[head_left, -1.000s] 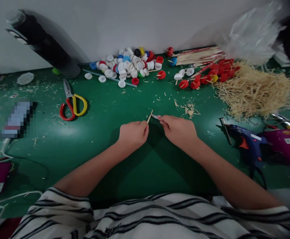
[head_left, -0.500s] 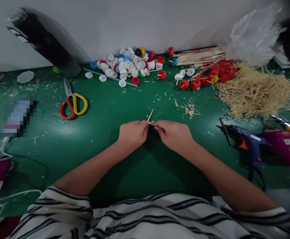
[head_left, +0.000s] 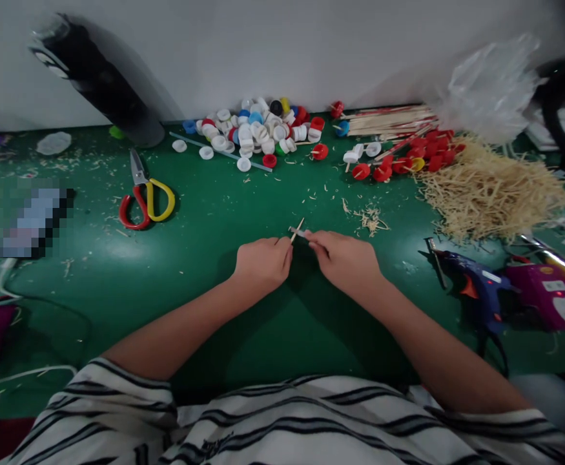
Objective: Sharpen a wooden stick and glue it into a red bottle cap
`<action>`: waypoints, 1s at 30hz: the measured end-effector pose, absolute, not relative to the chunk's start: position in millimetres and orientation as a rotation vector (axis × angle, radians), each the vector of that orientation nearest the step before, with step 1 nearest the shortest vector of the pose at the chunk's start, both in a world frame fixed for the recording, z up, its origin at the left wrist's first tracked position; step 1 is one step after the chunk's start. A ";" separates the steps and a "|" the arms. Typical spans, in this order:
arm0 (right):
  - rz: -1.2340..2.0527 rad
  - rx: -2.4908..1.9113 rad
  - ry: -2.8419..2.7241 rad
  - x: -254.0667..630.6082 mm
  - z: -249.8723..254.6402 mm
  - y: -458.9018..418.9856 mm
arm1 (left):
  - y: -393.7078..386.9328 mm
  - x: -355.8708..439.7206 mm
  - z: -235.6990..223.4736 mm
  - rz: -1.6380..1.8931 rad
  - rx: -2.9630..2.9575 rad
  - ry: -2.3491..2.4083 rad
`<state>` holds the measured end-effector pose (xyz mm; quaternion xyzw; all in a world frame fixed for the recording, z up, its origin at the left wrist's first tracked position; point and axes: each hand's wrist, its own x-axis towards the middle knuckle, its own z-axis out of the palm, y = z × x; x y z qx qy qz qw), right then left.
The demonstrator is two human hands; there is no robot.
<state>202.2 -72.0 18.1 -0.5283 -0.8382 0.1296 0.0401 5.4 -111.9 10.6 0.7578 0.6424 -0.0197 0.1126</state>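
My left hand [head_left: 261, 263] is closed in a fist around a thin wooden stick [head_left: 297, 229], whose pointed tip pokes up and to the right. My right hand [head_left: 346, 259] is closed on a small blade [head_left: 295, 231] whose metal tip lies against the stick just above my left fingers. Both hands rest close together over the green table [head_left: 205, 290], near its middle. A small heap of wood shavings [head_left: 372, 219] lies just beyond my right hand.
Red-and-yellow scissors [head_left: 145, 197] lie at the left. A pile of bottle caps [head_left: 257, 132] sits at the back, with caps on sticks [head_left: 398, 161] and a bundle of sticks [head_left: 389, 119] to its right. A straw-like heap [head_left: 490, 190], blue glue gun [head_left: 476, 287] and purple box [head_left: 548, 300] fill the right.
My right hand moved in toward my left hand, then the blade slid outward along the stick toward its tip. The view shifted down slightly.
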 end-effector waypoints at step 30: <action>0.341 -1.829 -2.438 226.6 13.8 -44.8 | -117.6 7.4 12.8 -0.095 2.329 1.795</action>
